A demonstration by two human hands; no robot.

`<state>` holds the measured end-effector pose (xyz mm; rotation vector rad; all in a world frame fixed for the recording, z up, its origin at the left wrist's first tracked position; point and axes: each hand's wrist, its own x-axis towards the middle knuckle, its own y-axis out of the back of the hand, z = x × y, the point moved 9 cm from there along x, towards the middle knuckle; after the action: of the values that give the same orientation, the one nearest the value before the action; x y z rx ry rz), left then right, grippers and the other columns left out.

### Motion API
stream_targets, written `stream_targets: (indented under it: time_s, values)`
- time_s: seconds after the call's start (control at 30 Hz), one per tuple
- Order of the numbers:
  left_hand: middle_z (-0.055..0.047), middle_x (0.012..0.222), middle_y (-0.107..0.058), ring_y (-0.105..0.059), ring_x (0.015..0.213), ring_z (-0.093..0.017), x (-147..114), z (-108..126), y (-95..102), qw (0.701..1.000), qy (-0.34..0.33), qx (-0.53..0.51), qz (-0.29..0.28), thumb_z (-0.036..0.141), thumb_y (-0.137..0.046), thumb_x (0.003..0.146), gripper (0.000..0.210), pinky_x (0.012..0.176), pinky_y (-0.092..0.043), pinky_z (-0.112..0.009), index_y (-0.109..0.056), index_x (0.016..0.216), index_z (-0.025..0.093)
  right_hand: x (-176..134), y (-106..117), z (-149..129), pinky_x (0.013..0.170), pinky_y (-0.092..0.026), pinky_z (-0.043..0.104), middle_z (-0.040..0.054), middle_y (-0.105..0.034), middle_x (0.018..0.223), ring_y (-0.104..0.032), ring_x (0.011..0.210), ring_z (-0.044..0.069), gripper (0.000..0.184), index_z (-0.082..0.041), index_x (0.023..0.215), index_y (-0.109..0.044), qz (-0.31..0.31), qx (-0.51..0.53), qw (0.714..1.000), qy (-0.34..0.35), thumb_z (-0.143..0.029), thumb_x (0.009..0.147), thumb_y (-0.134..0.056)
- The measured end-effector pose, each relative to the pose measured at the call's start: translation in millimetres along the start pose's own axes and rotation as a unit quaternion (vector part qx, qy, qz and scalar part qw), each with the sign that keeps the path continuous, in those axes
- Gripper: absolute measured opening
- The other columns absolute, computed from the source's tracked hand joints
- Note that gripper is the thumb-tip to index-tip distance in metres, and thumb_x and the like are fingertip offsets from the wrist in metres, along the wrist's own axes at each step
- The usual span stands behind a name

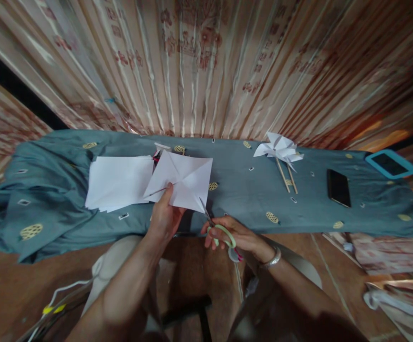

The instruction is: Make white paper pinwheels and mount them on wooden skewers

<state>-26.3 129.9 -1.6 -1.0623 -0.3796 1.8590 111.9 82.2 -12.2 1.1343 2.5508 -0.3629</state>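
Observation:
My left hand (166, 213) grips a square sheet of white paper (188, 178) by its near edge, thumb on top. Diagonal creases run across the sheet, and a slit shows at its left corner by the thumb. In my right hand (224, 232) is a pair of scissors (224, 230) with light green handles, fingers through the loops. The blades point up and left at the sheet's near right corner; whether they touch the paper I cannot tell. Left of the sheet lies a stack of white paper (121, 183), partly overlapped by it.
Paper pinwheels (280, 148) on wooden sticks (286, 178) lie right of centre on the grey-green cloth (242, 190). Farther right are a black phone (338, 188) and a blue-framed tablet (391, 164). A patterned curtain (206, 71) hangs behind the table. A white cable (64, 287) runs at lower left.

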Motion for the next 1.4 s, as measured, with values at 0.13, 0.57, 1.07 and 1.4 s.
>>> stream_targets:
  time_s: [0.13, 0.57, 1.07, 1.4]
  values:
    - [-0.004, 0.093, -0.073, -0.069, 0.088, -0.015, -0.4, 1.0, -2.6, 1.0, -0.004, 0.004, -0.012, 0.015, -0.05, 0.091, 0.022, 0.077, -0.056, -0.021, -0.065, 0.107, 0.016, 2.1, -0.2, 0.2, 0.05, -0.043, 0.019, 0.0048, -0.066, 0.072, -0.059, 0.059, 0.01, 0.057, -0.013, 0.084, -0.061, -0.001, -0.018, 1.0, 0.002, -0.07, 0.075, -0.056]
    - [-0.003, 0.097, -0.073, -0.069, 0.088, -0.013, -0.2, 2.3, 2.4, 1.0, -0.006, 0.006, 0.004, 0.014, -0.049, 0.091, 0.019, 0.072, -0.056, -0.018, -0.067, 0.092, 0.017, 4.3, 0.5, -0.8, 0.05, -0.044, 0.018, 0.0046, -0.068, 0.071, -0.059, 0.058, 0.009, 0.054, -0.013, 0.082, -0.063, -0.003, -0.022, 1.0, 0.015, -0.066, 0.078, -0.056]
    - [-0.005, 0.09, -0.074, -0.069, 0.082, -0.014, -1.0, 2.1, 0.7, 1.0, 0.007, -0.007, 0.004, 0.013, -0.048, 0.091, 0.026, 0.087, -0.055, -0.026, -0.063, 0.113, 0.011, 8.1, 3.1, 12.0, 0.043, -0.038, 0.016, 0.0009, -0.064, 0.063, -0.055, 0.049, 0.006, 0.056, -0.013, 0.081, -0.062, 0.017, 0.007, 0.999, -0.035, -0.068, 0.068, -0.064]
    - [-0.003, 0.083, -0.074, -0.069, 0.073, -0.012, -0.4, 3.4, 1.0, 1.0, -0.005, -0.029, 0.001, 0.011, -0.047, 0.092, 0.026, 0.086, -0.055, -0.026, -0.064, 0.111, 0.013, 8.5, 3.1, 13.6, 0.04, -0.035, 0.015, -0.0006, -0.062, 0.059, -0.054, 0.047, 0.006, 0.055, -0.013, 0.079, -0.062, 0.016, 0.027, 0.998, -0.049, -0.064, 0.064, -0.07]
